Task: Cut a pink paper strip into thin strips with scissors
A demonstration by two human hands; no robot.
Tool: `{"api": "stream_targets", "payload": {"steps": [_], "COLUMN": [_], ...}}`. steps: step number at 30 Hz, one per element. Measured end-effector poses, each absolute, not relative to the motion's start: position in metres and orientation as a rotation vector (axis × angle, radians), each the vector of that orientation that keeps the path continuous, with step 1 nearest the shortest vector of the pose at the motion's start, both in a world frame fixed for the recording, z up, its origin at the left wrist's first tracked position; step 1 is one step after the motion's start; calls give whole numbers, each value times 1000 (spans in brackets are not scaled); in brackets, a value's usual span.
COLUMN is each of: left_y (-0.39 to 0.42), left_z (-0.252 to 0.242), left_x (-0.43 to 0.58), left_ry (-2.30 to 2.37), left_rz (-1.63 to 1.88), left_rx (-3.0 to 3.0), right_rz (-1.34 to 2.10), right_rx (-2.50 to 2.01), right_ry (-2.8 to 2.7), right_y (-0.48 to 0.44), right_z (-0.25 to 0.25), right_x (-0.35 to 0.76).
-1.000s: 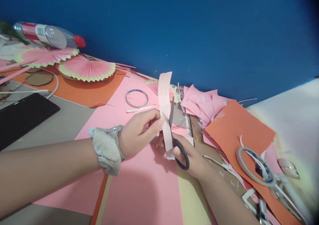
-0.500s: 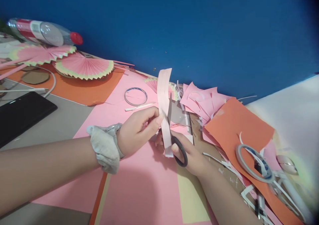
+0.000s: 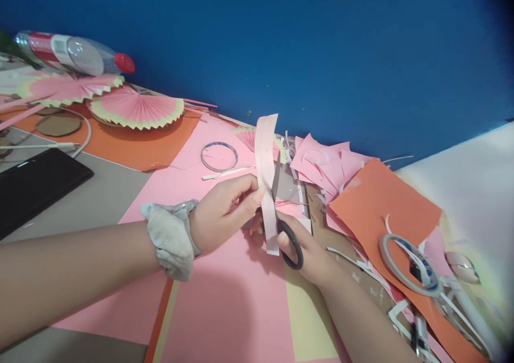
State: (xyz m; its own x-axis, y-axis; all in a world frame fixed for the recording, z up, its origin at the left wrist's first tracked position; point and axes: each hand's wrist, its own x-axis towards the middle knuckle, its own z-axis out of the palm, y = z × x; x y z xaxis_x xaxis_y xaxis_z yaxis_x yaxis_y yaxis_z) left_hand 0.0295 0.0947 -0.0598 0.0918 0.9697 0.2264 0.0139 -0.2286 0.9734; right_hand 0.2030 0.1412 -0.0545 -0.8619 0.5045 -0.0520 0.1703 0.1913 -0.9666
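Between thumb and fingers, my left hand (image 3: 225, 208) pinches a pale pink paper strip (image 3: 265, 138) that stands upright. My right hand (image 3: 303, 245) is closed on black-handled scissors (image 3: 293, 248), with a thumb through one loop. One scissor blade shows to the right of the strip, pointing up; the strip hides part of the scissors and some right-hand fingers. Below both hands lies a large pink paper sheet (image 3: 212, 309). A tape ring (image 3: 219, 157) rests on pink paper beyond my left hand.
Folded pink paper fans (image 3: 136, 106) and a clear bottle with a red cap (image 3: 124, 63) lie at the back left. A black phone (image 3: 40, 189) is at left. Pink scraps (image 3: 321, 157), orange paper (image 3: 385, 197) and a tape roll (image 3: 409, 288) lie right. A blue wall (image 3: 257, 42) rises behind.
The scissors' visible blade has swung slightly away to the right of the strip, showing a little wider. Both hands stay in almost the same place and keep their hold.
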Motion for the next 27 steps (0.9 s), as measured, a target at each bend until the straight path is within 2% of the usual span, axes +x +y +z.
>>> {"api": "stream_targets", "payload": {"steps": [27], "left_y": [95], "left_z": [-59], "left_x": [30], "left_ry": [1098], "left_rz": [1274], "left_rx": [1459], "right_rz": [1771], "right_rx": [-623], "right_ry": [-2163], "right_y": [142], "right_z": [-57], "right_x": [204]}}
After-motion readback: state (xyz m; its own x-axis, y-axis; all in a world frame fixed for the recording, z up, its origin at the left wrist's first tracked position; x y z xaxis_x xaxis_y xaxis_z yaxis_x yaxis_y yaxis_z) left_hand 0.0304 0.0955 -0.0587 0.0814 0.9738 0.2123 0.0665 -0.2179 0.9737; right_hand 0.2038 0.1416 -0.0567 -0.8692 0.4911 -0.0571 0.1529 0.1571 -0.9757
